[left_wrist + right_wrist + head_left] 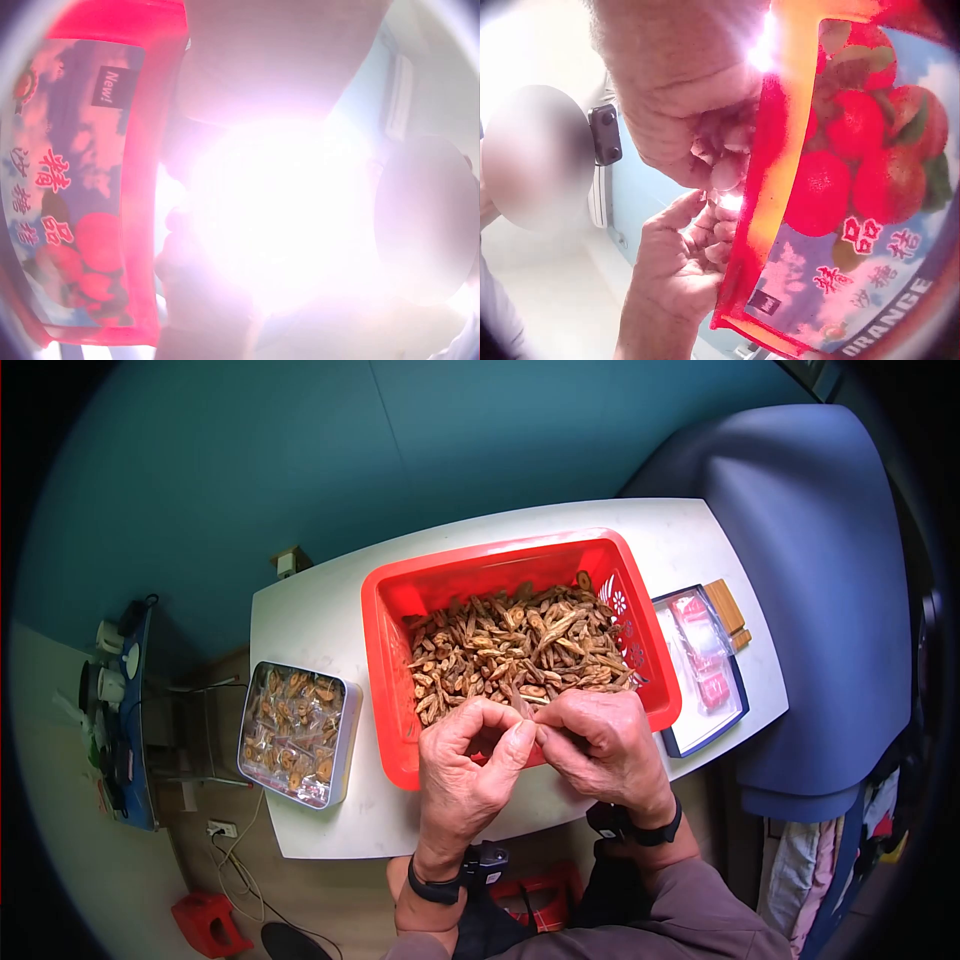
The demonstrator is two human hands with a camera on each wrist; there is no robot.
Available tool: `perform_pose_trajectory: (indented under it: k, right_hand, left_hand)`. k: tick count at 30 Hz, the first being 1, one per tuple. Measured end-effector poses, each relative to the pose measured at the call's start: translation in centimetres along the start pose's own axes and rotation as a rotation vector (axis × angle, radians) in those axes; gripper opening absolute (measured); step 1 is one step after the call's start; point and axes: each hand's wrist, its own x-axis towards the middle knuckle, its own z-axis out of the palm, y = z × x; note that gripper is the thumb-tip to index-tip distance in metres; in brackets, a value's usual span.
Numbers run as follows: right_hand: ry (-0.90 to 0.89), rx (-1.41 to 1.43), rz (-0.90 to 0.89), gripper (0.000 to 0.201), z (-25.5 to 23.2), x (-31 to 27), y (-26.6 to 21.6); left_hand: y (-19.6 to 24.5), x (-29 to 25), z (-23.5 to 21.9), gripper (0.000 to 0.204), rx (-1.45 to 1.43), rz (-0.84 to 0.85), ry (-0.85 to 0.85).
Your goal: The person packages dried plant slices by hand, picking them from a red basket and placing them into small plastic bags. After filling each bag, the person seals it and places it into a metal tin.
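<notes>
1. A small thin thing [520,701] is pinched between the fingers of the left hand [468,765] and the right hand [612,748], and what it is cannot be told for sure
2. The fingers of both hands are bent and narrow, with the thumbs and fingertips brought close together, likely because something so small is best held by its edges
3. Both hands are held over the near rim of the red basket [388,660], so anything dropped from the fingertips would most likely be caught inside
4. Many dried brown pieces [500,650] are heaped in the basket; the high walls seem to be useful for stopping them from rolling out
5. The basket is set in the middle of the white table [300,600], where it can be reached by both hands
6. Small clear bags [295,735] with brown pieces inside are packed in a tin [352,740], which is placed on the left, near enough to be reached by the left hand
7. Pink and clear packets [712,690] are kept in a shallow box [700,736] on the right, maybe so that they are not mixed with the filled bags
8. In the left wrist view, the fingertips are hidden by bright light
</notes>
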Motion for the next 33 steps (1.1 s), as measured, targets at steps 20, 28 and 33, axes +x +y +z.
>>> perform_pose_trajectory:
  k: [20, 28, 33]
  right_hand:
    - [-0.034, -0.127, -0.066, 0.012, 0.06, -0.43, 0.20]
    - [-0.040, -0.110, -0.057, 0.014, 0.26, -0.41, 0.12]
    - [-0.001, -0.146, -0.036, 0.017, 0.46, -0.56, 0.33]
  left_hand:
    - [-0.43, -0.28, -0.19, 0.005, 0.050, -0.035, 0.026]
    - [-0.62, -0.14, -0.01, 0.006, 0.155, 0.037, 0.025]
    - [-0.69, -0.23, 0.00, 0.005, 0.212, 0.053, 0.009]
